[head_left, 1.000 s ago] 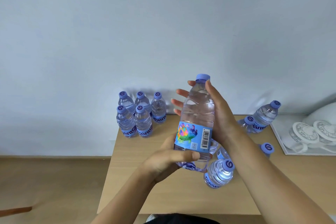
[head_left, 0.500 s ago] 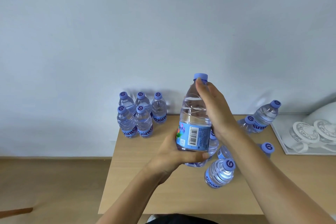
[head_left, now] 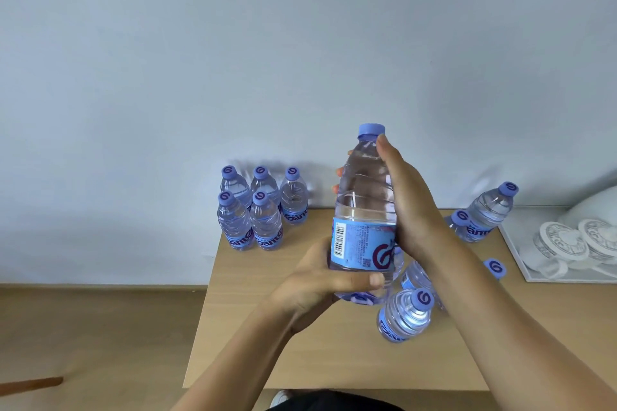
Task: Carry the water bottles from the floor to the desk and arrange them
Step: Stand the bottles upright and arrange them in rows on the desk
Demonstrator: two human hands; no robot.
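A clear water bottle (head_left: pixel 362 207) with a blue cap and blue label is held upright above the wooden desk (head_left: pixel 300 344). My left hand (head_left: pixel 320 280) grips its base from below. My right hand (head_left: pixel 407 203) wraps around its upper body. Several matching bottles (head_left: pixel 257 210) stand in two rows at the desk's back left corner. Another bottle (head_left: pixel 405 315) stands on the desk just right of my left hand. More bottles (head_left: pixel 484 213) stand behind my right forearm, partly hidden.
A white tray (head_left: pixel 521 264) with white cups (head_left: pixel 561 243) sits at the desk's right end. The wall runs right behind the desk. Wooden floor (head_left: pixel 93 337) lies to the left, with a brown stick at the lower left edge.
The held bottle has turned about its upright axis: the colourful picture has rotated out of view and the barcode and logo now face me. Both hands keep their hold.
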